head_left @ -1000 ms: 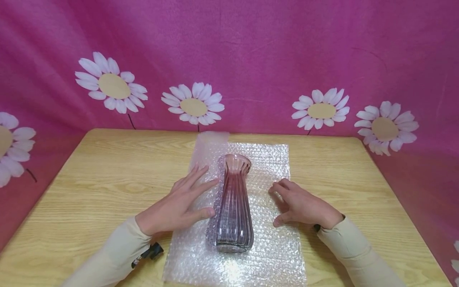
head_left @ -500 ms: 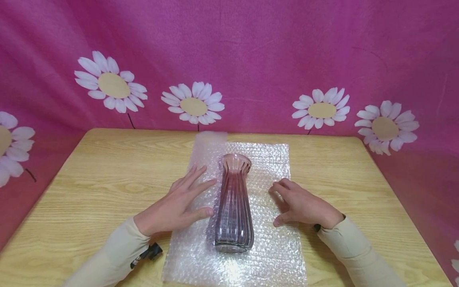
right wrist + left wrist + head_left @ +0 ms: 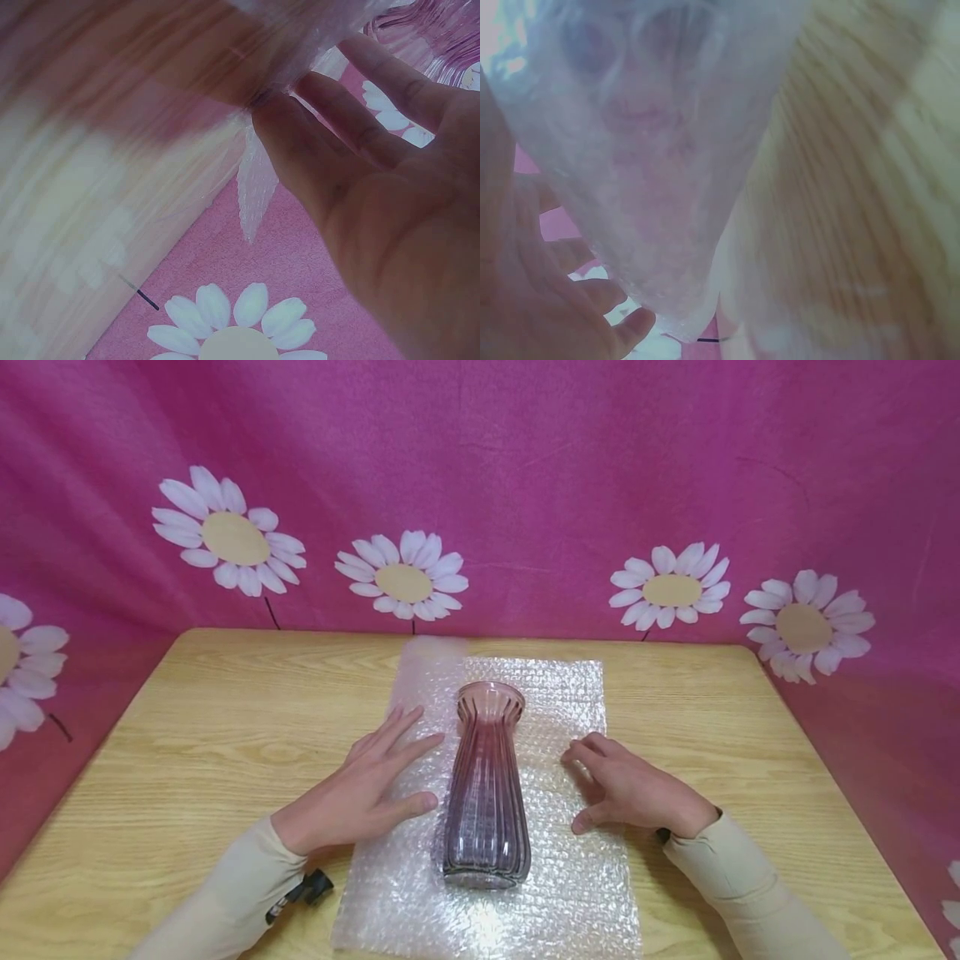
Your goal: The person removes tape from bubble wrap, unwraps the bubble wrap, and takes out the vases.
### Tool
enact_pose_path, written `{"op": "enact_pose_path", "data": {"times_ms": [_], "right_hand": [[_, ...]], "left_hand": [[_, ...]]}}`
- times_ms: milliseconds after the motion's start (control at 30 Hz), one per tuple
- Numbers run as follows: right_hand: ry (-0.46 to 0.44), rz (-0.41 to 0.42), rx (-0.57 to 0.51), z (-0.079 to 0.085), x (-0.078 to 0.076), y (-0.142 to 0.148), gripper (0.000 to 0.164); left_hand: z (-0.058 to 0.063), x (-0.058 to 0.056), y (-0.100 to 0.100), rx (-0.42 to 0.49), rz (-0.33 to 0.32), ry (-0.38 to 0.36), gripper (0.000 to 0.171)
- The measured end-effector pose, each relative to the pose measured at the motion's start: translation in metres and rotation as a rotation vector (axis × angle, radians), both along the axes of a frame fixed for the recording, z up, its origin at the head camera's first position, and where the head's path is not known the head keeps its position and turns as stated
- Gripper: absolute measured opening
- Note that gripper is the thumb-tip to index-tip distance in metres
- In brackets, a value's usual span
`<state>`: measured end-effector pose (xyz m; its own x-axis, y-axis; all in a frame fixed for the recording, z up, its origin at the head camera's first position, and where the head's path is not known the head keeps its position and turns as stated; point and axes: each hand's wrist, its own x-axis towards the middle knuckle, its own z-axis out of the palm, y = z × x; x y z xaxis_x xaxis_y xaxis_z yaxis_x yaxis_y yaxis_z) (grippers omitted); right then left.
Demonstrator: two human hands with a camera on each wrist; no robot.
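Observation:
A ribbed glass vase [image 3: 486, 793], pink at its mouth and purple-grey toward its base, lies on a sheet of bubble wrap [image 3: 562, 893] with its mouth pointing away from me. My left hand [image 3: 356, 797] is spread over the wrap left of the vase, fingers straight and a small gap from the glass. In the left wrist view the wrap [image 3: 667, 150] covers much of the picture, with several fingers beside it. To the right of the vase, my right hand [image 3: 626, 785] rests its bent fingertips on the wrap's right side; the right wrist view shows fingertips [image 3: 274, 112] touching the film.
Under the wrap is a light wood-grain table [image 3: 247, 727]. A magenta cloth [image 3: 525, 460] with large white daisies hangs behind it and at both sides. A small black device [image 3: 300, 893] sits at the left wrist.
My left hand has shifted slightly left, and the wrap's left part has moved left too. The vase has rolled a little to the left. My right hand has stayed in place.

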<state>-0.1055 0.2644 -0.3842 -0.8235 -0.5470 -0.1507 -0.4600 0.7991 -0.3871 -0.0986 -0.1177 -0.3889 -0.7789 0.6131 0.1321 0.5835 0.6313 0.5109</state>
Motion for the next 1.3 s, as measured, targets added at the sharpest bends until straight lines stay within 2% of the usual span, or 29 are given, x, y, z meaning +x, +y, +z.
{"op": "enact_pose_path", "data": {"times_ms": [200, 467, 967, 1300], "right_hand": [[-0.014, -0.009, 0.002, 0.001, -0.001, -0.001, 0.085], [-0.016, -0.011, -0.001, 0.001, 0.000, -0.001, 0.085], [0.013, 0.006, -0.004, -0.001, 0.000, 0.000, 0.084], [-0.003, -0.007, 0.001, 0.000, -0.001, 0.000, 0.087]], "left_hand": [[-0.002, 0.000, -0.004, 0.006, 0.013, -0.003, 0.071], [-0.007, -0.001, -0.008, 0.005, 0.019, 0.028, 0.071], [-0.009, -0.001, -0.016, -0.002, 0.042, -0.006, 0.070], [-0.010, -0.002, -0.020, -0.033, 0.046, -0.023, 0.078]]}}
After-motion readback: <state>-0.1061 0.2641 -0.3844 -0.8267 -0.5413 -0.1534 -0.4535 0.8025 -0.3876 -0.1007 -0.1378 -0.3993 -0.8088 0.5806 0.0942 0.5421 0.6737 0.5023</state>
